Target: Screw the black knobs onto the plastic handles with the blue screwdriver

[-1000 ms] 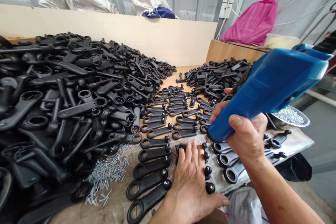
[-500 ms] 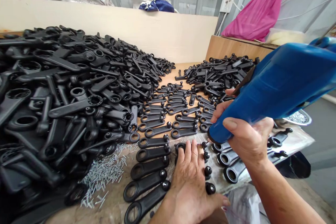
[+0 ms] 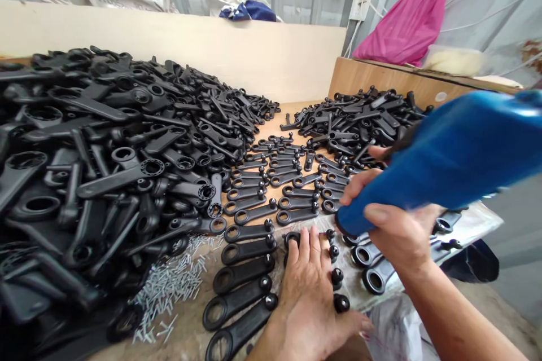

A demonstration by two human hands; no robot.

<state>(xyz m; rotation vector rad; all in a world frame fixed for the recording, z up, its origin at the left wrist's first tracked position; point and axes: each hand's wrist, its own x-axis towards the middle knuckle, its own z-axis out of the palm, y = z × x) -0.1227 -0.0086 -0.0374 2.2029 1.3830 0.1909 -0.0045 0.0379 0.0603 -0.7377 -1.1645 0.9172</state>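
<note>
My left hand (image 3: pixel 309 287) lies flat over a row of black plastic crank handles, its fingers together and stretched out. Their ball-tipped ends, such as this knob (image 3: pixel 337 277), stick out along its right side. My right hand (image 3: pixel 402 231) is wrapped round a blue power tool (image 3: pixel 457 152), tilted across the right side; its working end is not clear to me. Left of my left hand runs another row of crank handles (image 3: pixel 243 275) with ring ends. More crank handles (image 3: pixel 379 273) lie below my right hand, partly hidden.
A big heap of black handles (image 3: pixel 127 107) fills the left. Loose silver pins (image 3: pixel 173 285) are scattered in front of it. A smaller heap (image 3: pixel 359 118) stands at the back right, below a pink bag (image 3: pixel 406 22). A pale board (image 3: pixel 296 62) closes off the back.
The blue tool has dropped slightly and turned a little in my right hand. My left hand stays flat on the crank handles. The whole view has shifted slightly.
</note>
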